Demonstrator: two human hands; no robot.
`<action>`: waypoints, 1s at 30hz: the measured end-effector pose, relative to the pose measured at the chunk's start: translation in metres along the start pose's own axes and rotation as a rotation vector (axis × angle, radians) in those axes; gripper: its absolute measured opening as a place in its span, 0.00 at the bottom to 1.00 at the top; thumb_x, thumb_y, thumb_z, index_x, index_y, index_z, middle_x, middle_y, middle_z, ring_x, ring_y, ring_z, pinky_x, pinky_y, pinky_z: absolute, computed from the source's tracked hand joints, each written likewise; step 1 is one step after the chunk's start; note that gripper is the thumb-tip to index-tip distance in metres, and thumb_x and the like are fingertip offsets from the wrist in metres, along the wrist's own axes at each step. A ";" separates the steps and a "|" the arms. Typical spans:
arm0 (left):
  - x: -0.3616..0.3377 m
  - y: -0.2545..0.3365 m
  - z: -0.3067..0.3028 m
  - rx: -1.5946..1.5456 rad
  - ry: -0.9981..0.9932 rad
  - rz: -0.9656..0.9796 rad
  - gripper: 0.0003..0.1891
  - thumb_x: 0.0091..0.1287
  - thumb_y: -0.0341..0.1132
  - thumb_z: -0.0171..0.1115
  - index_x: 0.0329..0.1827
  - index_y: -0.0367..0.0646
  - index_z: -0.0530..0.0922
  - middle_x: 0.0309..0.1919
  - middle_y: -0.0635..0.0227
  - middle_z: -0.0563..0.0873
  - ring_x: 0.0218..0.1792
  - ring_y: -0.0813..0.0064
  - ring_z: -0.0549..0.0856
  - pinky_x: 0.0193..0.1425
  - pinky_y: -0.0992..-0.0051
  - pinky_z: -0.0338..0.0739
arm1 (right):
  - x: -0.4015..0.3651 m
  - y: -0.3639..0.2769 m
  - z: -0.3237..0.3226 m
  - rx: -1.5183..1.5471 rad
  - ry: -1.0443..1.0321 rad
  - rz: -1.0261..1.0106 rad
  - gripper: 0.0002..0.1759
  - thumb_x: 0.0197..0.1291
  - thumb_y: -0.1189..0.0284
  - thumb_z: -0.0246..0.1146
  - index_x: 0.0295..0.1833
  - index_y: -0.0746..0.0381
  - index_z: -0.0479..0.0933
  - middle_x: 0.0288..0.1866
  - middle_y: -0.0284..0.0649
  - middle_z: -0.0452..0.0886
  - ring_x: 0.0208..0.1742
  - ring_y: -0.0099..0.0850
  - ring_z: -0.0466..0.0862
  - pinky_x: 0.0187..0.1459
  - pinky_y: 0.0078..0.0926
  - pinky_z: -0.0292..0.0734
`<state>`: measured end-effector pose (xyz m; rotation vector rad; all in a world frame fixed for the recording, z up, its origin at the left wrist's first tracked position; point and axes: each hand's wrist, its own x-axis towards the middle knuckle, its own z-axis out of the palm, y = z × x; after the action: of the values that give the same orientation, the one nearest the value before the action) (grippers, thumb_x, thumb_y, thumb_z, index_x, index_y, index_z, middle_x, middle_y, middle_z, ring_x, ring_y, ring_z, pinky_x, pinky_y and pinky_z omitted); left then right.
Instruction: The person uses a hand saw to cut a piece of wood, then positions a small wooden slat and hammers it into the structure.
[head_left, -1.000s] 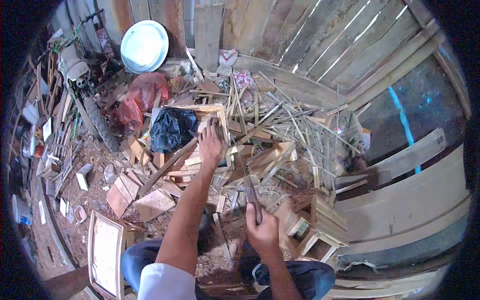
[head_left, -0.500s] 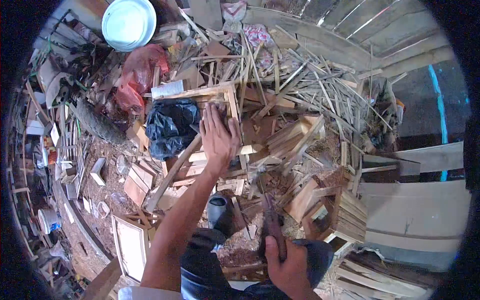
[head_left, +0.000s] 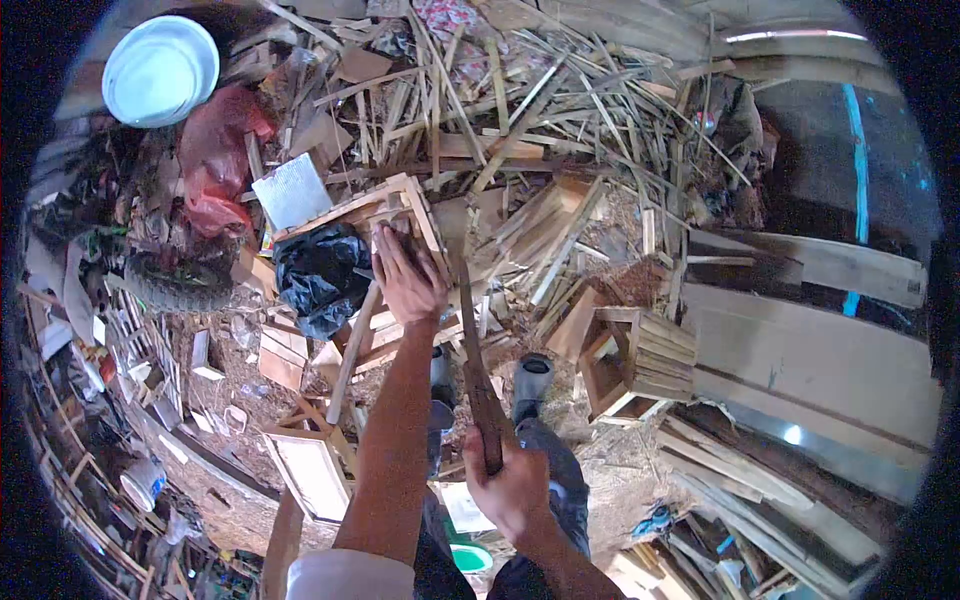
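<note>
- Since half a second ago, the machete (head_left: 478, 375) has come up beside your left hand (head_left: 408, 283), which lies flat and empty on the crate (head_left: 350, 208).
- Your right hand (head_left: 510, 488) is clenched round the handle; judge the line and keep your left fingers clear of it.

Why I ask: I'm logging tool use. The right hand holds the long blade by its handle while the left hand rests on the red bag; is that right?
Not quite. The head view shows the left hand on the wooden frame beside the black bag, not on the red bag. The right hand does hold the long blade by its handle.
</note>
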<state>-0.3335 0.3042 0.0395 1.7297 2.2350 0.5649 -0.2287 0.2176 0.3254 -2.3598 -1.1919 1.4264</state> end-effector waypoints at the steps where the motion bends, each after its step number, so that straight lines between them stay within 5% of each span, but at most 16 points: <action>1: 0.000 0.001 0.000 0.000 -0.014 0.009 0.35 0.71 0.44 0.42 0.75 0.29 0.51 0.75 0.45 0.58 0.76 0.53 0.57 0.78 0.56 0.49 | 0.000 0.001 -0.006 0.007 0.003 0.014 0.17 0.65 0.60 0.63 0.31 0.63 0.79 0.12 0.42 0.74 0.12 0.34 0.77 0.19 0.36 0.68; 9: -0.001 0.004 0.001 0.013 -0.003 -0.007 0.35 0.70 0.43 0.43 0.75 0.28 0.51 0.74 0.46 0.60 0.75 0.53 0.59 0.77 0.57 0.49 | 0.017 0.067 -0.037 -0.016 0.025 -0.198 0.18 0.65 0.65 0.63 0.23 0.63 0.76 0.11 0.36 0.71 0.12 0.25 0.73 0.19 0.32 0.66; 14: -0.001 0.004 -0.002 -0.003 -0.002 0.014 0.34 0.70 0.43 0.43 0.74 0.27 0.52 0.74 0.44 0.58 0.76 0.51 0.57 0.77 0.56 0.49 | 0.014 0.228 0.029 0.124 0.051 -0.275 0.11 0.64 0.66 0.64 0.39 0.64 0.80 0.23 0.43 0.79 0.24 0.28 0.80 0.27 0.28 0.73; 15: 0.000 0.005 -0.002 -0.001 -0.008 0.011 0.35 0.70 0.43 0.43 0.74 0.26 0.52 0.74 0.43 0.58 0.76 0.50 0.57 0.77 0.56 0.49 | 0.014 0.240 0.042 0.132 0.061 -0.290 0.12 0.62 0.67 0.65 0.46 0.63 0.80 0.33 0.47 0.82 0.31 0.35 0.83 0.33 0.31 0.76; 17: 0.001 0.004 0.001 -0.002 -0.014 -0.012 0.35 0.70 0.44 0.43 0.74 0.26 0.52 0.74 0.43 0.58 0.76 0.50 0.57 0.78 0.57 0.49 | 0.034 0.260 0.069 -0.030 0.030 -0.537 0.12 0.59 0.68 0.67 0.45 0.64 0.80 0.36 0.48 0.82 0.33 0.43 0.83 0.34 0.37 0.77; 20: -0.003 0.001 0.002 0.006 0.005 0.015 0.35 0.69 0.44 0.44 0.73 0.25 0.53 0.74 0.42 0.59 0.76 0.50 0.57 0.78 0.56 0.49 | 0.018 0.287 0.108 -0.048 0.045 -0.482 0.17 0.59 0.62 0.67 0.48 0.62 0.79 0.36 0.50 0.83 0.36 0.50 0.83 0.37 0.45 0.77; 23: -0.002 0.005 -0.002 -0.013 0.006 -0.005 0.35 0.69 0.44 0.45 0.73 0.25 0.54 0.73 0.42 0.60 0.75 0.50 0.58 0.77 0.56 0.50 | -0.013 0.202 0.071 0.111 0.075 -0.285 0.16 0.60 0.63 0.67 0.47 0.63 0.79 0.36 0.50 0.82 0.35 0.51 0.83 0.38 0.44 0.76; 25: -0.004 0.001 0.005 0.002 0.017 -0.006 0.35 0.69 0.43 0.45 0.73 0.26 0.54 0.73 0.42 0.61 0.75 0.50 0.59 0.77 0.57 0.50 | -0.020 0.144 0.035 0.123 0.095 -0.196 0.11 0.64 0.65 0.65 0.39 0.63 0.79 0.24 0.42 0.81 0.24 0.34 0.82 0.27 0.32 0.74; 27: -0.003 0.000 0.003 -0.011 0.027 -0.001 0.35 0.68 0.43 0.46 0.73 0.26 0.55 0.72 0.41 0.62 0.74 0.51 0.60 0.77 0.58 0.51 | -0.018 0.109 0.013 -0.083 0.158 -0.188 0.13 0.66 0.62 0.64 0.37 0.62 0.78 0.19 0.39 0.79 0.18 0.28 0.79 0.22 0.27 0.71; 30: -0.003 0.003 0.000 0.000 0.032 -0.008 0.35 0.68 0.42 0.46 0.73 0.26 0.55 0.72 0.42 0.61 0.74 0.51 0.60 0.77 0.58 0.51 | -0.006 0.057 -0.014 -0.029 0.110 -0.183 0.14 0.65 0.62 0.64 0.34 0.62 0.76 0.18 0.40 0.78 0.16 0.30 0.78 0.21 0.28 0.70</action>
<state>-0.3301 0.3023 0.0409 1.7229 2.2624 0.5959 -0.1873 0.1781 0.3096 -2.2476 -1.3662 1.2136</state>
